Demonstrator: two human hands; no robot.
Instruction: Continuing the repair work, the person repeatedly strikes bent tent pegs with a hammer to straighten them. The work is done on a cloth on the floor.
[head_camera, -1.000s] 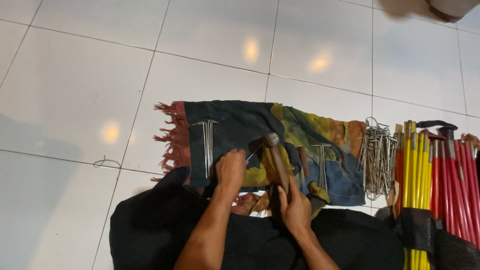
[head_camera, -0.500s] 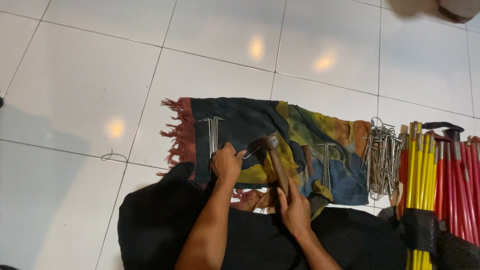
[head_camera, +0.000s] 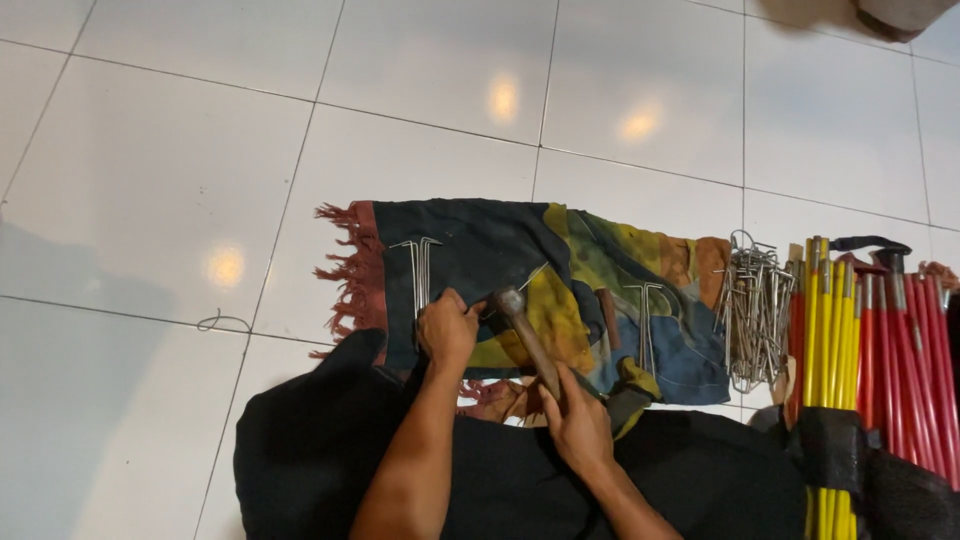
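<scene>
My right hand (head_camera: 578, 425) grips the wooden handle of a hammer (head_camera: 525, 335), whose metal head rests on a dark multicoloured cloth (head_camera: 560, 285) spread on the floor. My left hand (head_camera: 448, 328) presses on the cloth just left of the hammer head and pinches a thin metal peg (head_camera: 530, 277) that runs up to the right. Two small groups of metal pegs lie on the cloth, one (head_camera: 420, 270) to the left and one (head_camera: 645, 315) to the right. A short brown piece (head_camera: 608, 305) lies between them.
A pile of metal pegs (head_camera: 752, 305) lies at the cloth's right end. Yellow and red poles (head_camera: 865, 350) are bundled at far right in a black bag (head_camera: 860, 480). Black fabric (head_camera: 320, 450) covers the floor near me. White floor tiles (head_camera: 400, 80) stretch beyond.
The view has shifted a little. My hands and the hammer stay at about the same spot on the cloth, with the hammer head still down by my left hand.
</scene>
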